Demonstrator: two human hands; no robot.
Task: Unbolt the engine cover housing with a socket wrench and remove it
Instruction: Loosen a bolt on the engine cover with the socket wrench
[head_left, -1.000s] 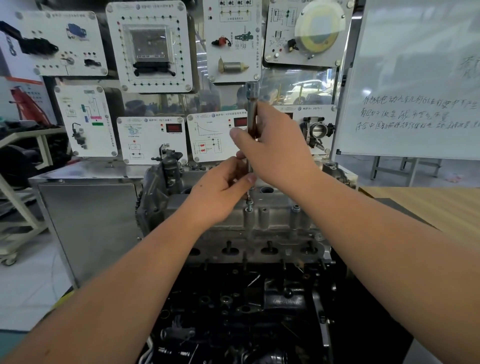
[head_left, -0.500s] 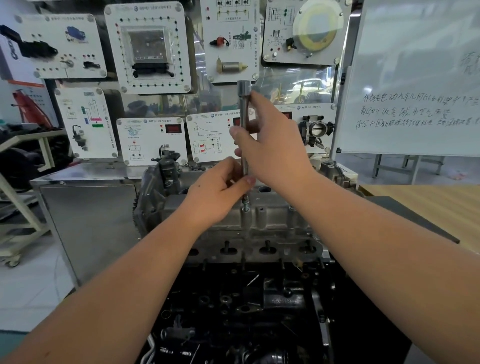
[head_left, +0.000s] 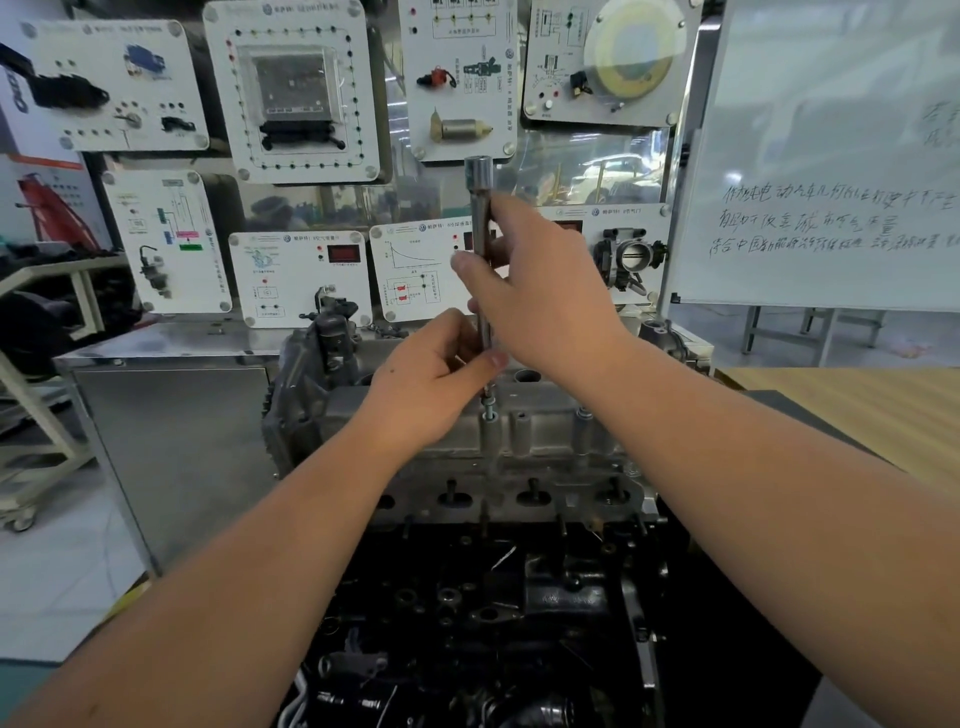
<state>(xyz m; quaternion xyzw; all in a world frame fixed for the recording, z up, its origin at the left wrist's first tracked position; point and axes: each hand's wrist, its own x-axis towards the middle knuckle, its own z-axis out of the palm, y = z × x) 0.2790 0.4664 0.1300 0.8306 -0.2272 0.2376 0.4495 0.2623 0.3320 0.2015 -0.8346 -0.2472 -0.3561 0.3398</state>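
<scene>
Head view: nearest, below both forearms, lay the dark lower engine block (head_left: 467, 623). Just beneath the hands sat the grey engine cover housing (head_left: 519, 441), still seated on the block, with a bolt (head_left: 488, 408) standing proud of its top edge. The left hand (head_left: 431, 384) pinched the lower end of the upright socket wrench (head_left: 482, 249) with thumb and curled fingers, directly above that bolt; the right hand (head_left: 540, 291) gripped the shaft higher up, fingers wrapped round it. The tool's tip looked to meet the bolt, though the left thumb hid the joint. The likely trouble: if the long shaft tilted while turning, the tip could slip off the bolt head and round it, or the loosened bolt could drop into the open block below. Beyond the hands hung white training panels (head_left: 296, 93); their small print was too blurred to read. To the right of the hands, a whiteboard (head_left: 831, 156) carried handwritten Chinese lines, not legible enough to transcribe.
</scene>
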